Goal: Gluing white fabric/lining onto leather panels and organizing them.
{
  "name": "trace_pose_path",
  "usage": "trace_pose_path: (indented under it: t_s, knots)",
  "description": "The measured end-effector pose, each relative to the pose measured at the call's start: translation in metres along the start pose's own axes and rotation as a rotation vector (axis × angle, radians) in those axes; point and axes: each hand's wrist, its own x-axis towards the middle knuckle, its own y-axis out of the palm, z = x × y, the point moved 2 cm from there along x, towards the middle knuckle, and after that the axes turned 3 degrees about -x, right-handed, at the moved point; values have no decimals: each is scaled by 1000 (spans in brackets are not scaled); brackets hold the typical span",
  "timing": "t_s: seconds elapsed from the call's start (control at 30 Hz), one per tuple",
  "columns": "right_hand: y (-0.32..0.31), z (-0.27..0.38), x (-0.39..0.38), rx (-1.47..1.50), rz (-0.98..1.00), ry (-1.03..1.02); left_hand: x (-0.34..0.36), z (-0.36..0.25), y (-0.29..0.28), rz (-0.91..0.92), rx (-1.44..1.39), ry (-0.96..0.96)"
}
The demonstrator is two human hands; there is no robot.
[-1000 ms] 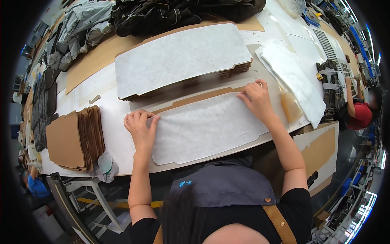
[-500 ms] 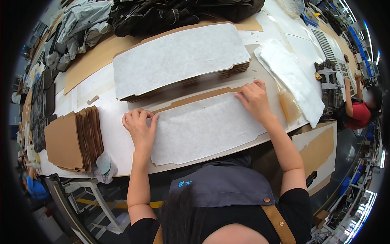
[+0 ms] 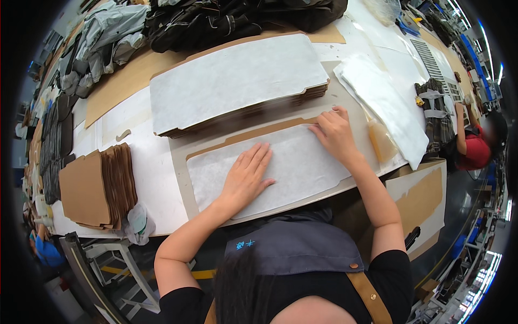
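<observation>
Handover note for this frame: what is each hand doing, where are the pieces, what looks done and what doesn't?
Left hand: flat, palm down on the middle of the white fibrous sheet.
Right hand: fingers pressing the sheet's far right corner.
The sheet lies on a brown cardboard panel at the table's near edge.
Done: a stack of sheet-covered panels lies behind.
Left: folded brown cardboard pieces at left are bare; whether this sheet is fixed cannot be told.

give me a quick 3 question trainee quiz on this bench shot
1. True or false: the left hand lies flat on the white sheet.
2. Where is the right hand? A) on the sheet's far right corner B) on the brown card stack C) off the table
3. What covers the top of the big stack behind the sheet?

Key: 1 true. 2 A. 3 a white sheet like the one being pressed.
</observation>
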Motion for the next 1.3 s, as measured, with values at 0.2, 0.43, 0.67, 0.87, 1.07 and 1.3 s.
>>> trace_pose_path:
  t_s: [0.2,0.43,0.67,0.87,1.07,1.3]
  knots:
    - [-16,-26,-8,146,31,190,6,0,-2,15,73,23]
    - [-22,-45,-18,191,131,320,7,-1,-8,43,51,9]
    - [-16,-40,-28,-149,-80,283,13,-6,-15,59,-5,1]
    - [-4,31,-39,162,108,135,16,-7,-3,2,-23,-51]
    - [-1,23,-53,18,271,116,22,-16,4,96,79,-2]
    - [-10,-12,-69,-120,235,253,23,-18,3,114,92,20]
